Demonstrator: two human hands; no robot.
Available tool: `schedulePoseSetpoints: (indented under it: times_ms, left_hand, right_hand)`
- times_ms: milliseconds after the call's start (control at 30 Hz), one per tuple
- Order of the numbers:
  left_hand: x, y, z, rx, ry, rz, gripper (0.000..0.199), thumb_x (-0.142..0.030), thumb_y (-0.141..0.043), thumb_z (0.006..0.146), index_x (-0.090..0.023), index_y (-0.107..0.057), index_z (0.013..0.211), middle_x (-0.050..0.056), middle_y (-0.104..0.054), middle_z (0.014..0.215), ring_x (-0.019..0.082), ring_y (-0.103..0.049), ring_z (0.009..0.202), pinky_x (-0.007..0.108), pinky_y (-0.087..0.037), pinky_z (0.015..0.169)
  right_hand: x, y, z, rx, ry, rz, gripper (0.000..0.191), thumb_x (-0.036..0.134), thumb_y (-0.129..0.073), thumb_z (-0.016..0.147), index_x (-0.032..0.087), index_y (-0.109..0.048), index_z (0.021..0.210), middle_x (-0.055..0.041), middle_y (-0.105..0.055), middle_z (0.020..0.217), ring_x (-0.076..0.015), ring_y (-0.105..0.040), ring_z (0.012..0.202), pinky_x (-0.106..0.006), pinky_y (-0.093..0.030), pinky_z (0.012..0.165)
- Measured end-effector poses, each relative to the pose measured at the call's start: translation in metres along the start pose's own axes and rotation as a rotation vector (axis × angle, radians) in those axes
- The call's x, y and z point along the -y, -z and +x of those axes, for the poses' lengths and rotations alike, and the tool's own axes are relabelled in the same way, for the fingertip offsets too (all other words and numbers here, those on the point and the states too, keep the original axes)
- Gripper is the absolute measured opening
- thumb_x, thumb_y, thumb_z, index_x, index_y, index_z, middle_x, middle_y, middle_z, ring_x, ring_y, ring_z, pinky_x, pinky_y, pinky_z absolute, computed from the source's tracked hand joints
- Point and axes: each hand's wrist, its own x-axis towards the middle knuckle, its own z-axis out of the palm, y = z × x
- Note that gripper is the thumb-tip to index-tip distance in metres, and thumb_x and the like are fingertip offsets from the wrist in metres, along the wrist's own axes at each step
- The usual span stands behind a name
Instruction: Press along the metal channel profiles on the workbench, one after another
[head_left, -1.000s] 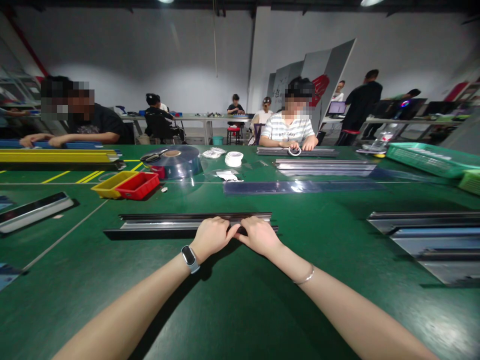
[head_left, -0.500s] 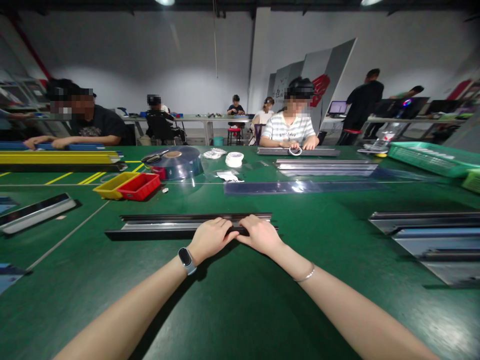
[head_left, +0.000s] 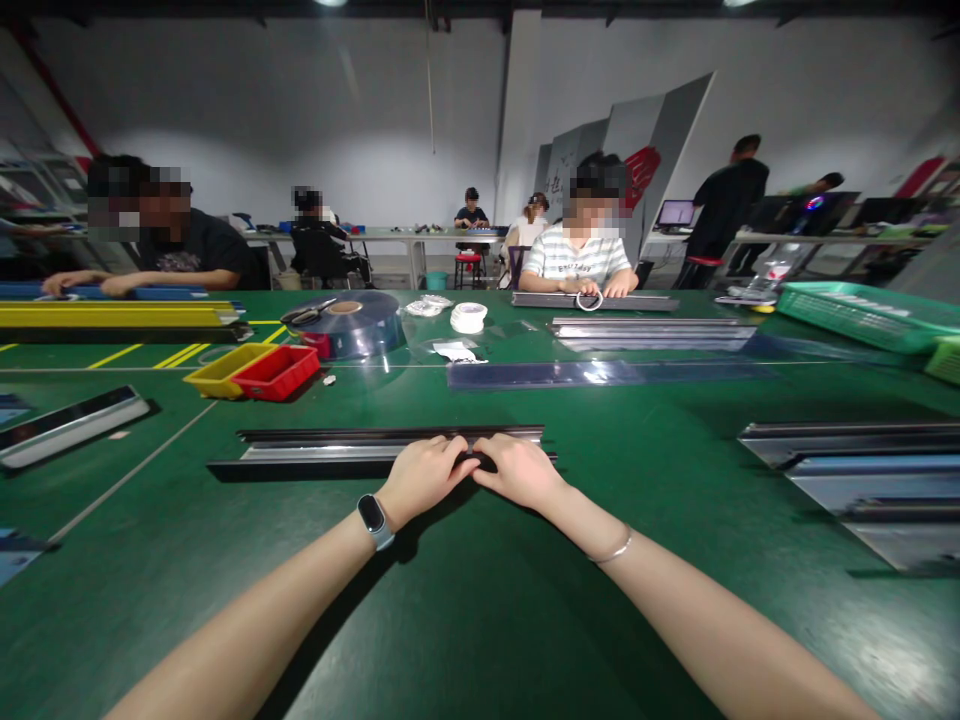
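A long black channel-shaped profile with a shiny grey inner face lies crosswise on the green table in front of me. Near its right end, my left hand is closed on it, fingers over the near wall and thumb along the front. Right beside it, my right hand grips the same profile, its thumb tip almost meeting the left thumb. Both sets of fingertips are partly hidden inside the channel, so anything small between them cannot be made out.
Red and yellow bins stand beyond the profile, near a roll of clear film and a stack of white rings. More profiles lie at right. A co-worker sits opposite; a green basket is far right.
Very little differs. The profile's left end sits a touch farther left in view, while both my hands keep almost the same place and grip.
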Motion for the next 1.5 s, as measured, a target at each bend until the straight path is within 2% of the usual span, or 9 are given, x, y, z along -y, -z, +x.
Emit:
schedulePoseSetpoints:
  times_ms: [200,333,467,633,833,1133,1500]
  left_hand:
    - [-0.0032,0.0017,0.0006,0.007,0.074,-0.026,0.032,-0.046,-0.032,0.087,-0.020,-0.050,0.091,0.003,-0.058,0.074,0.015,-0.056,0.070,0.024,-0.038,0.061]
    - [-0.0027,0.0010,-0.0026,-0.013,0.122,-0.097,0.029,-0.046,-0.034,0.086,-0.022,-0.050,0.094,0.001,-0.060,0.077,0.013,-0.057,0.070,0.023,-0.039,0.061]
    - [-0.0018,0.0029,-0.0024,-0.013,0.103,-0.137,0.027,-0.043,-0.035,0.087,-0.022,-0.050,0.094,0.000,-0.061,0.080,0.013,-0.058,0.071,0.022,-0.039,0.061]
    - [-0.0020,0.0068,-0.0004,0.013,0.066,-0.112,0.029,-0.041,-0.031,0.089,-0.020,-0.050,0.092,0.002,-0.061,0.077,0.014,-0.057,0.070,0.023,-0.039,0.061]
    - [-0.0031,0.0059,-0.0022,0.000,0.108,-0.114,0.030,-0.043,-0.031,0.088,-0.022,-0.053,0.091,0.000,-0.060,0.074,0.013,-0.057,0.068,0.022,-0.038,0.059]
    - [-0.0027,0.0049,-0.0010,0.019,0.119,-0.095,0.030,-0.044,-0.031,0.087,-0.023,-0.053,0.090,0.000,-0.059,0.073,0.013,-0.056,0.067,0.022,-0.037,0.059]
    - [-0.0015,0.0017,-0.0012,0.005,0.033,-0.031,0.028,-0.040,-0.034,0.087,-0.020,-0.053,0.089,0.002,-0.059,0.077,0.014,-0.055,0.073,0.025,-0.039,0.065]
  right_hand:
    - [-0.0006,-0.0021,-0.0020,-0.052,-0.010,0.044,0.028,0.041,-0.042,0.082,0.025,-0.052,0.104,-0.0021,-0.060,0.091,-0.0153,-0.056,0.083,-0.023,-0.039,0.067]
    - [0.0012,-0.0004,-0.0010,-0.029,-0.012,0.041,0.029,0.040,-0.042,0.082,0.023,-0.053,0.103,-0.0038,-0.060,0.091,-0.0155,-0.056,0.085,-0.024,-0.038,0.071]
    - [0.0019,0.0027,-0.0007,-0.006,-0.029,0.052,0.029,0.040,-0.044,0.081,0.023,-0.053,0.103,-0.0040,-0.060,0.091,-0.0150,-0.056,0.086,-0.023,-0.038,0.071]
    - [0.0010,0.0038,-0.0023,-0.053,-0.073,0.158,0.030,0.042,-0.043,0.081,0.029,-0.050,0.107,0.0011,-0.061,0.095,-0.0132,-0.057,0.084,-0.022,-0.040,0.066]
    - [0.0028,0.0030,-0.0004,-0.008,-0.052,0.052,0.032,0.041,-0.042,0.082,0.024,-0.053,0.105,-0.0037,-0.061,0.090,-0.0154,-0.058,0.081,-0.024,-0.039,0.068]
    - [0.0012,0.0017,-0.0002,-0.031,-0.022,0.040,0.028,0.040,-0.041,0.082,0.024,-0.054,0.101,-0.0026,-0.060,0.086,-0.0149,-0.057,0.079,-0.023,-0.037,0.066]
    - [-0.0002,-0.0022,0.0002,-0.036,0.034,0.059,0.029,0.040,-0.042,0.083,0.022,-0.053,0.102,-0.0034,-0.061,0.094,-0.0155,-0.055,0.091,-0.025,-0.038,0.075]
